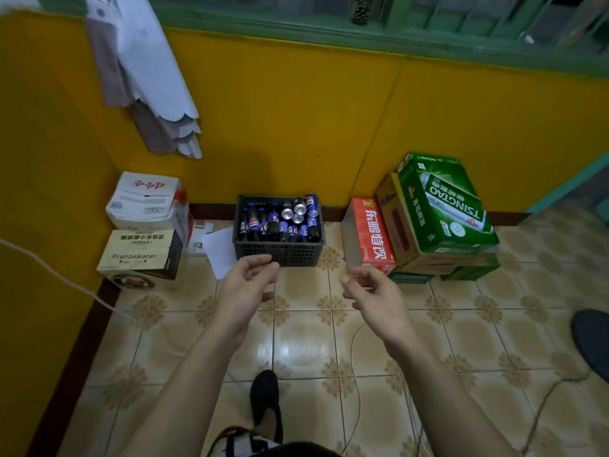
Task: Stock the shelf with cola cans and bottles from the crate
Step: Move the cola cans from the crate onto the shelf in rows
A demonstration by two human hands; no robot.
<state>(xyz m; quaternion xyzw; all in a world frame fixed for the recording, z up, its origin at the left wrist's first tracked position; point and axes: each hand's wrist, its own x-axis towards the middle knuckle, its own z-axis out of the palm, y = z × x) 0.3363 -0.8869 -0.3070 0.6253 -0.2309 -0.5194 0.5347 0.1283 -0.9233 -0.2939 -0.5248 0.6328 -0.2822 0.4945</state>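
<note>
A black perforated plastic crate (280, 253) stands on the tiled floor against the yellow wall. Inside it, dark cola bottles (263, 222) with blue labels stand upright on the left and front. Several blue cola cans (301, 207) sit in its back right corner. My left hand (248, 282) is stretched toward the crate's front wall, fingers loosely curled, holding nothing. My right hand (370, 293) hovers to the right of the crate, fingers relaxed, also holding nothing. Neither hand touches the crate. No shelf is in view.
Two stacked cartons (145, 232) stand left of the crate, with white paper (219, 250) on the floor between. A red carton (372, 235) and green beer boxes (445, 206) stand on the right. My dark shoe (265, 402) is on the tiles. Cables trail across the floor.
</note>
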